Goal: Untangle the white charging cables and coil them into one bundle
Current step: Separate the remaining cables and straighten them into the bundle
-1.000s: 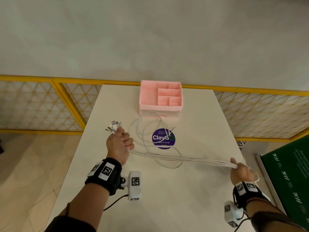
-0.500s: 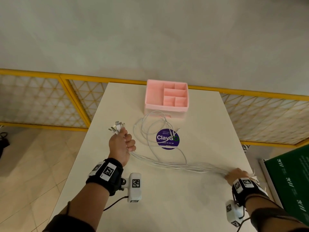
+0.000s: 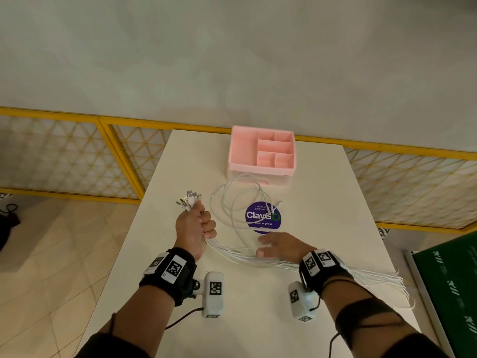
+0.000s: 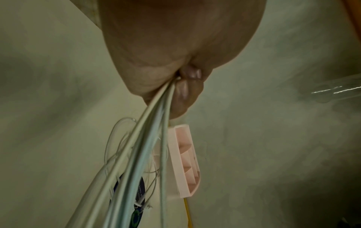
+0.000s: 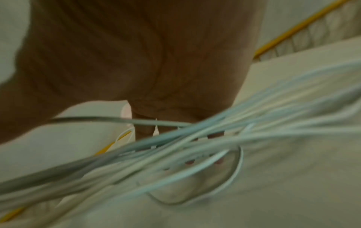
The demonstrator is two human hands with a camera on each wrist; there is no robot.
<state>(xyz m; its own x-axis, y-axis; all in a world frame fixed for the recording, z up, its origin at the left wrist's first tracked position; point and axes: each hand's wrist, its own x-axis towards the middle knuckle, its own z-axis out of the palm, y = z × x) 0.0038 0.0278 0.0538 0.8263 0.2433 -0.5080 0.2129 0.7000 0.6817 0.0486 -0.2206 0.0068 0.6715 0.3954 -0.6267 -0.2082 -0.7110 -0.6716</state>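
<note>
While the white table (image 3: 258,319) takes up most of the head view, its smooth matte top is bordered on the far side by a yellow-framed lattice railing (image 3: 77,151). A pink plastic organizer (image 3: 260,153) is set near the table's far edge; its box is split by thin walls into one long compartment on the left and several smaller ones on the right, and nothing is seen inside them. Just in front of it a round purple sticker (image 3: 262,217) is stuck flat to the tabletop. The white charging cables (image 3: 232,254) are spread across the middle of the table: thin, glossy strands are looped loosely over the sticker up to the organizer's front wall, and a straighter sheaf is run to the right, off the table's right edge. One end of the sheaf is gripped in the left hand (image 3: 195,228), closed in a fist, with the metal plugs (image 3: 189,198) fanned out above it. The right hand (image 3: 280,245) is laid over the strands with fingers extended and relaxed, nothing being clasped.
</note>
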